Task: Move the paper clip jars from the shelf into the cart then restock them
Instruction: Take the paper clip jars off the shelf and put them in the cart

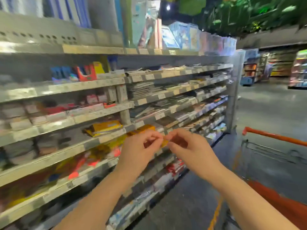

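Long grey metal shelving, packed with blurred flat stationery, fills nine to twelve o'clock. A wire cart with an orange handle sits at three o'clock, cut off. At centre, left hand and right hand together pinch a small orange-yellow piece. Blur hides whether it is a paper clip jar.

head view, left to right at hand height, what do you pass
shelves → left hand → small orange item pinched between both hands → right hand → cart's orange handle

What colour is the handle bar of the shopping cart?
Orange; the cart handle shows at the right of the head view.
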